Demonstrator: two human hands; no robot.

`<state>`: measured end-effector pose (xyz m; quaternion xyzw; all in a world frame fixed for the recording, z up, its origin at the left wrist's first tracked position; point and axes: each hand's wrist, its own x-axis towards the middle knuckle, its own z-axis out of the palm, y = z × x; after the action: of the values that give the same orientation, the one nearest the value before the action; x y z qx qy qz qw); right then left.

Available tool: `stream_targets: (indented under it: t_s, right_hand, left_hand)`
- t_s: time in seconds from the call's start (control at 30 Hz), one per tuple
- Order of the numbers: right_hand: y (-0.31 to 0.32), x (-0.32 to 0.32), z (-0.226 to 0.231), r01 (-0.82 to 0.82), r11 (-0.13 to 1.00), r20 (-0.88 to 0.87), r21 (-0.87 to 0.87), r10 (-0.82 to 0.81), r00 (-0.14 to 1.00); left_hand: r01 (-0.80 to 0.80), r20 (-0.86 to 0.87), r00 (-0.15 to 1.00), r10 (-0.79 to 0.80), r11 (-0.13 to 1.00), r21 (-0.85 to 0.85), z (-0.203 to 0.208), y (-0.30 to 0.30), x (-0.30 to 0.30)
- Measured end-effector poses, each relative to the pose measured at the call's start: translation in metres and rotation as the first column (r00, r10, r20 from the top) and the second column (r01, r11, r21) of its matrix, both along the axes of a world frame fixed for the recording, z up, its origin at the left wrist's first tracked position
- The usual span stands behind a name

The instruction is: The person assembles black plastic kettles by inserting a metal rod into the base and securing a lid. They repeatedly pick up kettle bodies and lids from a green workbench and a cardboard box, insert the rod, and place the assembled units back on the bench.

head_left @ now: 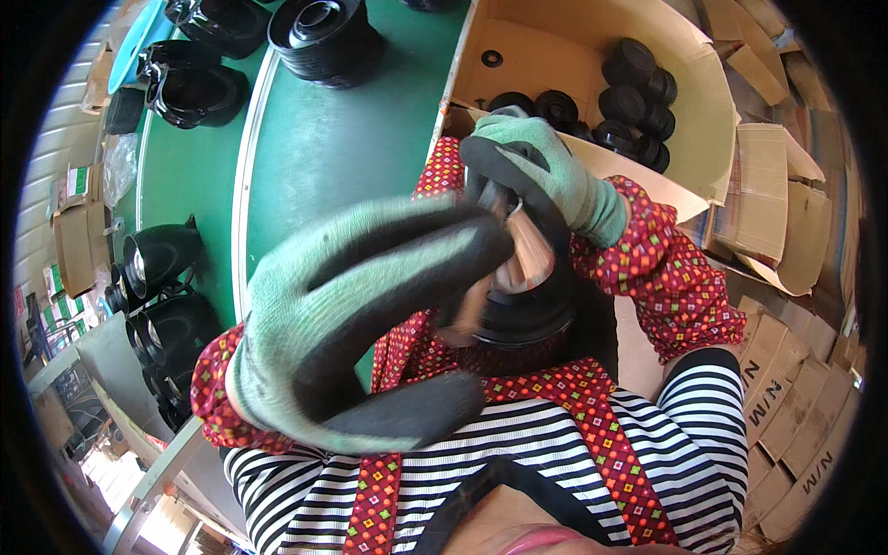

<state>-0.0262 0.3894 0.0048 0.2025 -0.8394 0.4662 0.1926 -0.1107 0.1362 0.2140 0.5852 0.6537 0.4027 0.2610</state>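
Note:
My right hand (546,171), in a green glove with black palm coating, is closed around the upper end of a black ridged round part (523,319) held in front of my body. Between the gloves, a blurred pinkish-brown shape (527,250) shows above the ridged rim; I cannot make out what it is. My left hand (356,314), gloved alike and smeared by motion, reaches across from the left. Its fingers are stretched out with the thumb well apart, and the fingertips overlap the part's upper end in view. Whether they touch it is unclear.
A cardboard box (573,42) holding several black round parts (624,104) stands beyond my right hand. On the green table (324,139) are a stack of black ridged discs (324,42) and glossy black housings (196,92). More black housings (162,259) stand at left; cartons (786,398) at right.

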Motion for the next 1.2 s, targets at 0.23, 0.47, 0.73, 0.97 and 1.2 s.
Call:
stream_targets:
  t_s: [0.23,0.47,0.73,0.97,1.2]
  right_hand:
    - [-0.014,0.014,-0.027,-0.272,0.768,0.053,-0.580,0.369,0.928]
    - [-0.033,0.011,-0.004,-0.383,0.453,0.052,-0.805,0.697,0.715]
    - [-0.058,0.020,-0.027,-0.305,0.279,0.008,-0.911,0.749,0.662]
    - [-0.021,0.012,0.036,-0.332,0.822,0.270,-0.464,0.488,0.830]
    - [-0.047,-0.019,0.001,-0.483,0.316,0.019,-0.817,0.851,0.525]
  left_hand:
    - [0.211,-0.027,0.977,-0.209,0.973,0.099,-0.052,0.072,0.051]
    - [-0.079,-0.466,0.877,-0.119,0.921,-0.383,-0.056,0.127,0.115]
    - [-0.014,-0.323,0.944,-0.065,0.972,-0.235,-0.054,0.110,0.118]
    - [0.118,-0.035,0.993,-0.113,0.955,0.272,-0.070,0.069,0.090]
    - [-0.164,-0.300,0.945,0.130,0.982,-0.091,-0.074,0.112,0.115]
